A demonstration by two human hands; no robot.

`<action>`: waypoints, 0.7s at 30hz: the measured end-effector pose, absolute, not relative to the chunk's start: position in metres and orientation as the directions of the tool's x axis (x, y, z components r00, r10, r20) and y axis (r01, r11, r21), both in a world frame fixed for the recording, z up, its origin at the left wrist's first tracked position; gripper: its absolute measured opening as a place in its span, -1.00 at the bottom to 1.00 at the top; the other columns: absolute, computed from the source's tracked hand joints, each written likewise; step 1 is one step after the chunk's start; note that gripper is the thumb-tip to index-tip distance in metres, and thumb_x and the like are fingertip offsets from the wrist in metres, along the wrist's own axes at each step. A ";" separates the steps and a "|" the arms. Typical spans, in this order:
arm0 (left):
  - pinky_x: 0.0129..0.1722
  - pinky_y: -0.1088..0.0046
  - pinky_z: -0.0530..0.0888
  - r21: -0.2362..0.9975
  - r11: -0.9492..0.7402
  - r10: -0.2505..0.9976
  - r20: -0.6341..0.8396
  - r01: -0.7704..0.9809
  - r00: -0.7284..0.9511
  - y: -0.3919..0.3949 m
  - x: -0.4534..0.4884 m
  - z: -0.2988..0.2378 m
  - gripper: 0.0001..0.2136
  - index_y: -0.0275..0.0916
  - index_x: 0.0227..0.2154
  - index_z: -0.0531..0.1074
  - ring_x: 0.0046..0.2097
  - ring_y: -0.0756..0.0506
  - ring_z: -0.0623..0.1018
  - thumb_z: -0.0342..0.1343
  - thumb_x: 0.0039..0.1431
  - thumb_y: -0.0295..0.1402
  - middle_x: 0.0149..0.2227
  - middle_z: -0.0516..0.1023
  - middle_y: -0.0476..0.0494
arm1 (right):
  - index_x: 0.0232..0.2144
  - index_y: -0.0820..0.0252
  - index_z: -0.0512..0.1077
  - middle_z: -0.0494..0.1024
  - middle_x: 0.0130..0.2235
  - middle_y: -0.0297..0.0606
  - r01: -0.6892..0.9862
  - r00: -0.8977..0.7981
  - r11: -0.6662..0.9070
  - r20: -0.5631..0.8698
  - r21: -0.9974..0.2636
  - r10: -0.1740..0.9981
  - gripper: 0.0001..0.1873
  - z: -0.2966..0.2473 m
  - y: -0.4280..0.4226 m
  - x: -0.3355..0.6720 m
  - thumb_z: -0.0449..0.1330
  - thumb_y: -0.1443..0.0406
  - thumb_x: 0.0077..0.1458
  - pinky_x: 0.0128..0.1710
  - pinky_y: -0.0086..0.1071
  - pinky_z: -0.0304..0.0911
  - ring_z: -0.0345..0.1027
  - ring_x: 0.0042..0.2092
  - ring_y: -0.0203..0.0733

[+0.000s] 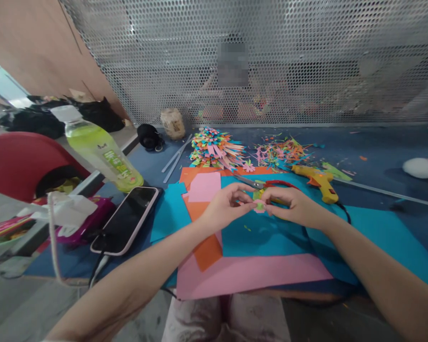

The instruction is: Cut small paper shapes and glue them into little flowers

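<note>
My left hand (225, 205) and my right hand (291, 204) meet over the blue paper sheet (271, 232), both pinching a small pink and green paper flower (259, 205) between their fingertips. Red-handled scissors (260, 182) lie just behind the hands. A yellow glue gun (317, 179) rests to the right of them. Pink paper (242, 274) and orange paper (207, 249) lie under and in front of my forearms.
A pile of coloured paper strips (214, 149) and scraps (281, 152) sits further back. At the left are a phone (126, 219), a green drink bottle (100, 152) and a red chair (17, 161). A perforated metal screen (271, 61) closes the back, a person behind it.
</note>
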State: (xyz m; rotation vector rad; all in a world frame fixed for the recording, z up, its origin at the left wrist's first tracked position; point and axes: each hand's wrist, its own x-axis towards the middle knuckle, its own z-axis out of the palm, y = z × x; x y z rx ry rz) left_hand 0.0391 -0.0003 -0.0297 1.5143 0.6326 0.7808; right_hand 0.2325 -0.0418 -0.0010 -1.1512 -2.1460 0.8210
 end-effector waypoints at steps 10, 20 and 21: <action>-0.45 0.59 0.34 0.994 -0.024 0.757 0.090 -0.110 0.647 0.000 0.041 -0.030 -0.66 -0.30 -0.23 0.35 -0.43 0.07 0.47 0.25 -0.08 -0.29 -0.44 0.49 -0.04 | -0.43 0.22 0.37 0.42 -0.47 -0.32 0.530 -0.445 0.418 0.177 -0.738 0.878 -0.84 -0.002 -0.043 0.233 0.08 0.25 0.10 -0.41 -0.45 0.20 0.31 -0.42 -0.31; -0.45 0.60 0.33 0.993 0.011 0.778 0.067 -0.119 0.624 0.000 0.041 -0.028 -0.65 -0.31 -0.26 0.35 -0.43 0.07 0.47 0.28 -0.12 -0.28 -0.46 0.49 -0.02 | -0.42 0.20 0.33 0.39 -0.45 -0.32 0.495 -0.429 0.432 0.221 -0.754 0.876 -0.91 -0.010 -0.039 0.235 0.07 0.30 0.07 -0.39 -0.43 0.22 0.27 -0.40 -0.31; -0.45 0.59 0.33 0.992 0.014 0.779 0.067 -0.124 0.624 0.000 0.041 -0.028 -0.64 -0.31 -0.26 0.35 -0.43 0.07 0.47 0.28 -0.13 -0.28 -0.46 0.49 -0.02 | -0.42 0.20 0.33 0.39 -0.45 -0.31 0.490 -0.433 0.437 0.224 -0.754 0.873 -0.91 -0.011 -0.039 0.235 0.08 0.30 0.07 -0.39 -0.44 0.22 0.26 -0.40 -0.31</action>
